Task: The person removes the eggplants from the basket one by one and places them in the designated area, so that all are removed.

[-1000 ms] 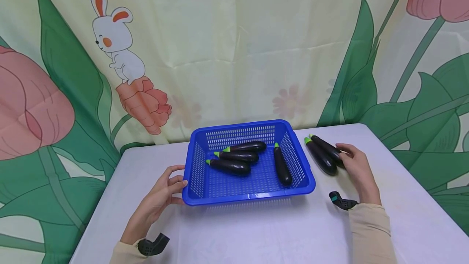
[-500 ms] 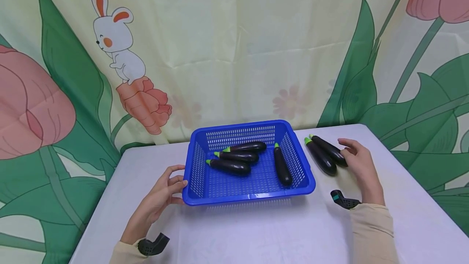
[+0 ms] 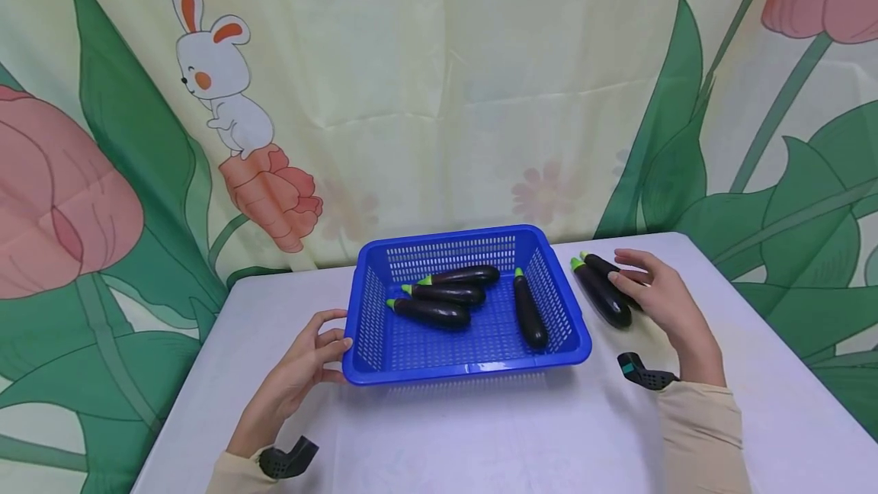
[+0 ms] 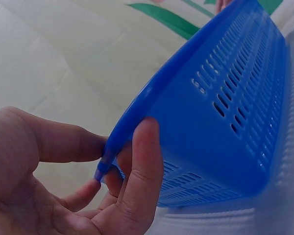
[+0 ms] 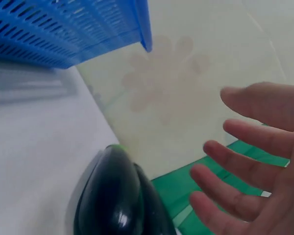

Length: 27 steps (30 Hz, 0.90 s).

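We pinch the left rim of the blue basket (image 3: 466, 369) with our left hand (image 3: 298, 360); four eggplants (image 3: 430, 314) lie inside it. Right of the basket, our right hand (image 3: 664, 303), empty, fingers loosely extended, hovers by two eggplants (image 3: 604, 296) on the table (image 3: 446, 448).

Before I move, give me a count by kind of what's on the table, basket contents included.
Blue basket: 1
Eggplants: 6 (4 inside, 2 beside it)
Total: 7
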### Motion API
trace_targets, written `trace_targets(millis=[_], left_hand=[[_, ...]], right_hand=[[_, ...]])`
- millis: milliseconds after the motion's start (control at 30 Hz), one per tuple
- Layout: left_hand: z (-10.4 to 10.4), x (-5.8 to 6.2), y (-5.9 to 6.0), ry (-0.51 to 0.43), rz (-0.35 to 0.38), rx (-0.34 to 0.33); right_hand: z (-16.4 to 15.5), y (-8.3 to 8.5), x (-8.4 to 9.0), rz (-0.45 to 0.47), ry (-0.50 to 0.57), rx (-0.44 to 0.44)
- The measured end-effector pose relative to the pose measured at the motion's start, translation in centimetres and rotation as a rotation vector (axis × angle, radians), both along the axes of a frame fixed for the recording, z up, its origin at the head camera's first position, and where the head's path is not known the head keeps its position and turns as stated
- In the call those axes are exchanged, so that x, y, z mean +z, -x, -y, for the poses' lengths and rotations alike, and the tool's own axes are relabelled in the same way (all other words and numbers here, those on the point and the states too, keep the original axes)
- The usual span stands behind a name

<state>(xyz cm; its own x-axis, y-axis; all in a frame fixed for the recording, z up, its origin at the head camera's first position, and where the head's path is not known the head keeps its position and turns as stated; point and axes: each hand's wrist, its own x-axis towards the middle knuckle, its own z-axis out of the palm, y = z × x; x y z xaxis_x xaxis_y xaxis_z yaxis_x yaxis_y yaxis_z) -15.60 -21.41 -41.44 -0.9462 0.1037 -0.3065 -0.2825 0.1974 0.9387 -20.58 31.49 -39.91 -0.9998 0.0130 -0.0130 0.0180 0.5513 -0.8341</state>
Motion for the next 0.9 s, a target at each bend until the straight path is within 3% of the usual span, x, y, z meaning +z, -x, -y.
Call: trace_targets(millis=[233, 900], left_hand=[[0.0, 0.0, 0.0, 0.005, -0.002, 0.002], [0.1, -0.1, -0.1, -0.010, -0.014, -0.004]], right_hand=[[1.6, -0.5, 1.4, -0.012, -0.029, 0.099], [5.6, -1.8, 3.8, -0.013, -0.110, 0.242]])
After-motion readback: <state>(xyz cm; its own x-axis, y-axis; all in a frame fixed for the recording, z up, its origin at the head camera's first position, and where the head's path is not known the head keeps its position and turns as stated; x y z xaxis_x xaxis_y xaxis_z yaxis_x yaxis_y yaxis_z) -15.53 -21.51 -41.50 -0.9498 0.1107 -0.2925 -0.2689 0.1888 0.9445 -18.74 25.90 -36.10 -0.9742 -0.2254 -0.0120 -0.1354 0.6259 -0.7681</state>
